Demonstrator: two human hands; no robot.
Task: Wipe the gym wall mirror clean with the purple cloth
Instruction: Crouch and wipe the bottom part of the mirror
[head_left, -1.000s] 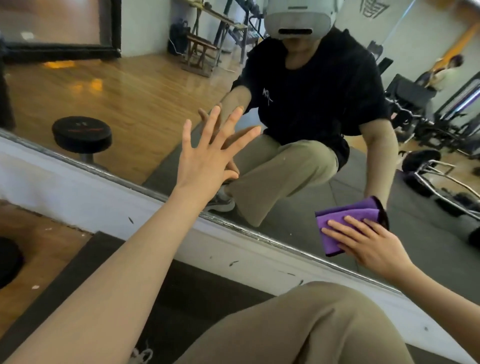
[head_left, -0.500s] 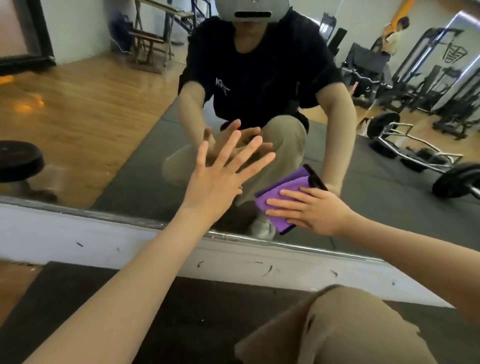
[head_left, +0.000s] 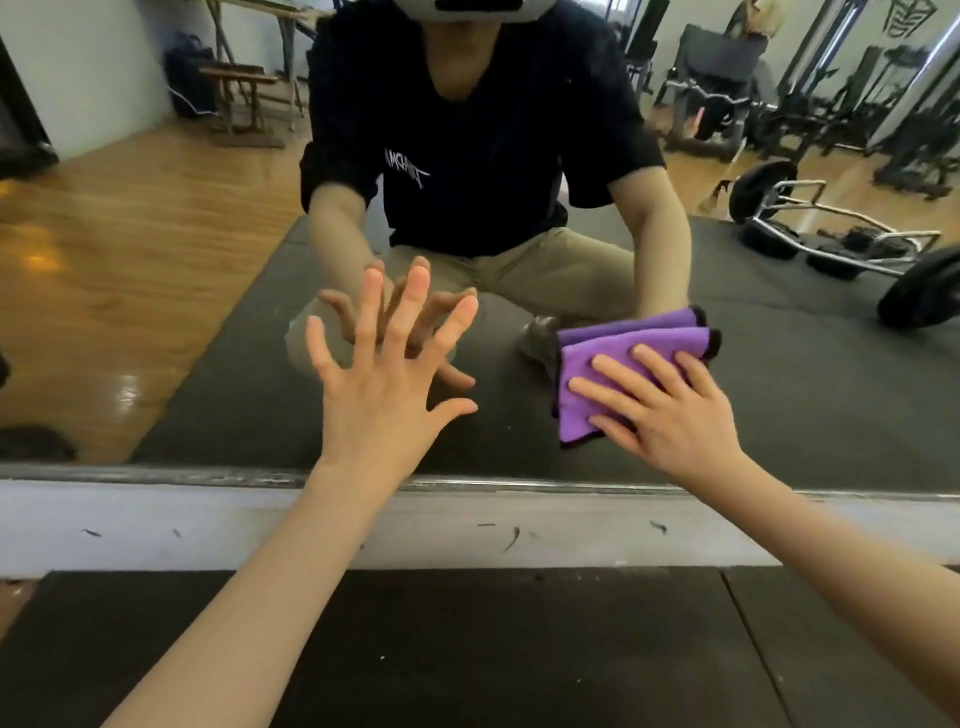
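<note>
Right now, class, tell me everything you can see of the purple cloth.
The purple cloth looks like soft microfibre with a dark trim along its edges. It is folded into layers, making a rough rectangle. It lies flat against the lower part of the mirror, just above the bottom frame, and its reflection shows right behind it. The right hand presses it to the glass with fingers spread and straight. The left hand does not touch it.

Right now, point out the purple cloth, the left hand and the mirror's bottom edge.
purple cloth (head_left: 602, 348): head view, bare upper fold.
left hand (head_left: 382, 400): head view, back of hand.
mirror's bottom edge (head_left: 156, 474): head view, metal strip.
</note>
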